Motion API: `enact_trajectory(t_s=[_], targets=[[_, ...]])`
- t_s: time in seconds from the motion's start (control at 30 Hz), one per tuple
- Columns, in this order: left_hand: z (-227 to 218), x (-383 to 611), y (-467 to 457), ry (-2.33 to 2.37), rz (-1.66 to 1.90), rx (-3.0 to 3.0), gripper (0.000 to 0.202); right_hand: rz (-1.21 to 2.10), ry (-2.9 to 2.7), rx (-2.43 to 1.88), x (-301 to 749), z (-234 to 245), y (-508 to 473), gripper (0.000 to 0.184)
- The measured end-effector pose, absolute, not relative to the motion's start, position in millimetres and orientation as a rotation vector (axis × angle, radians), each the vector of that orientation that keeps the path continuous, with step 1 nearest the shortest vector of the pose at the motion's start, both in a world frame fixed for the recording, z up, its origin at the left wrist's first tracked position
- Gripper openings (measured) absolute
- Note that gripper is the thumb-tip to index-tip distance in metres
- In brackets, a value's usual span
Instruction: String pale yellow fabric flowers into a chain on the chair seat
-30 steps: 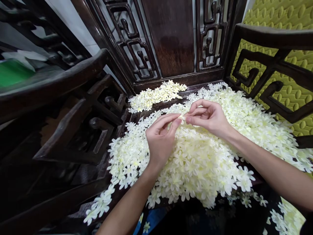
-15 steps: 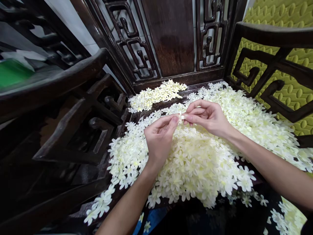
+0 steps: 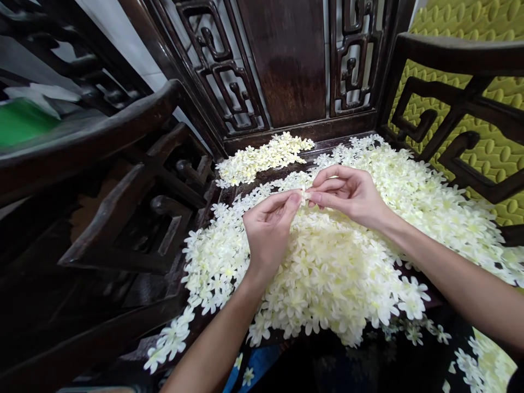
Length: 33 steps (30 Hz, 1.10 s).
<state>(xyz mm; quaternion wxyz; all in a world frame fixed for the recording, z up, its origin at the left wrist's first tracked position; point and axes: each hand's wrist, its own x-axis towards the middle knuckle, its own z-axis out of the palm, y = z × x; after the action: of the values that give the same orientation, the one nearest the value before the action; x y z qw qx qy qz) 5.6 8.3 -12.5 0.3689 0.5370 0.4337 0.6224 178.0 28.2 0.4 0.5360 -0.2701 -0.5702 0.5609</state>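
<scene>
Between my fingertips is a small white artificial flower (image 3: 303, 195), partly hidden by the fingers. My left hand (image 3: 271, 226) pinches it from the left with thumb and forefinger. From the right, my right hand (image 3: 347, 195) closes its thumb and fingers on the same flower, the two hands almost touching. Beneath both hands lies a large heap of loose white and pale yellow flowers (image 3: 327, 273), spread over a dark wooden seat. Behind it, a smaller, yellower pile of flowers (image 3: 266, 158) sits near the seat's back.
A carved dark wooden backrest (image 3: 292, 71) rises behind the flowers. Carved armrests flank them, one on the left (image 3: 123, 136) and one on the right (image 3: 454, 52). Yellow quilted padding (image 3: 499, 109) lies beyond the right armrest. Something green (image 3: 27, 123) is at far left.
My fingers have shifted slightly on the flower, and less of it shows between them. Both hands stay almost in place; the view moves a little.
</scene>
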Motion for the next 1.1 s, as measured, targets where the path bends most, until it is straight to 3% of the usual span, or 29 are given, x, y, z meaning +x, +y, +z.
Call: enact_trajectory(t_s=[0.33, 0.7, 1.1], targets=[[-17, 4, 10, 1.107, 1.508, 1.291, 0.021, 1.233, -1.283, -0.714, 174, 1, 28, 0.032], [-14, 5, 10, 1.117, 1.586, 1.238, 0.022, 1.135, -1.198, -0.638, 186, -4, 41, 0.012], [-11, 8, 7, 1.112, 1.548, 1.369, 0.018, 1.282, -1.341, -0.631, 178, 0, 28, 0.03]])
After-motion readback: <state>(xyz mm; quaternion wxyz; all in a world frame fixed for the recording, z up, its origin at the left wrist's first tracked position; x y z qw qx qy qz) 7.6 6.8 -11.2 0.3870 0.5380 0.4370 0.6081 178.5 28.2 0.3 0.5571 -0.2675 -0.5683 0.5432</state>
